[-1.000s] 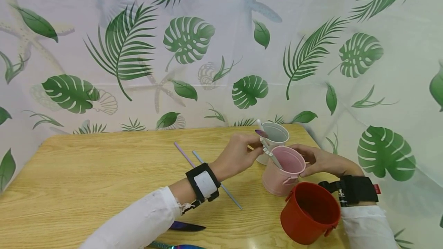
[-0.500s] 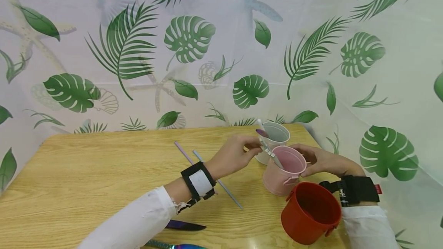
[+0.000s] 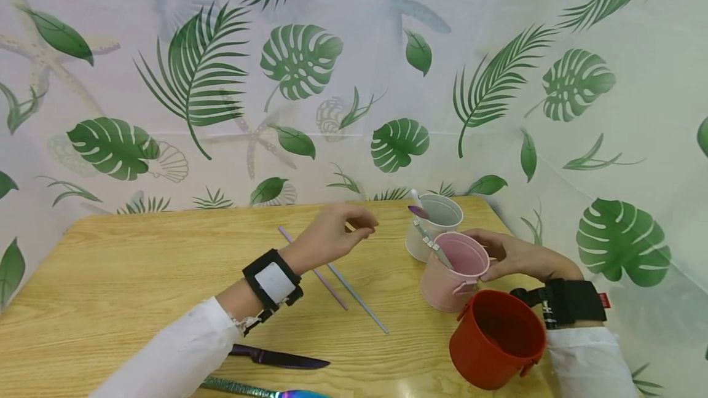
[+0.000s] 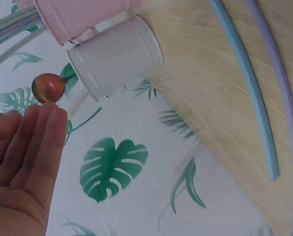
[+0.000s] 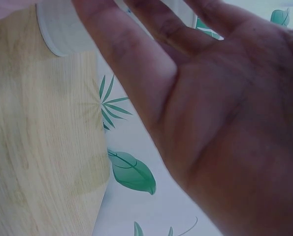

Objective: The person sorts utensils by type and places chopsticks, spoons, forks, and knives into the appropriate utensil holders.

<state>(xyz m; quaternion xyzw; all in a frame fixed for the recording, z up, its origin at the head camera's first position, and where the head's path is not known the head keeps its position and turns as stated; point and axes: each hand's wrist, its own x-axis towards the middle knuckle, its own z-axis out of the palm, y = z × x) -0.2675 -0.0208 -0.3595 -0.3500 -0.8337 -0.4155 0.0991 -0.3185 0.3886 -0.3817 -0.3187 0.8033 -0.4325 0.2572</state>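
My left hand [image 3: 334,235] hangs above the table with loosely bent fingers and holds nothing; in the left wrist view its fingers [image 4: 50,142] are extended. My right hand [image 3: 520,257] grips the pink bucket [image 3: 449,290] at its right side, thumb near the small handle and fingers behind the rim. Pale grey-green sticks [image 3: 432,244] lean out of that bucket. Behind it stands a white bucket [image 3: 420,241], with a spoon [image 3: 418,211] and a white stick [image 3: 415,196] at its rim. The spoon's coppery bowl [image 4: 48,87] shows in the left wrist view.
A red bucket [image 3: 495,343] stands in front of the pink one. A purple straw [image 3: 330,290] and a light blue straw [image 3: 356,297] lie mid-table. Nearer lie a dark purple knife [image 3: 287,358] and a utensil with a glittery green handle [image 3: 238,388]. Patterned cloth hangs behind.
My left hand has drawn back leftward from the sticks in the pink bucket, leaving them leaning there. My right hand and the buckets stay in place.
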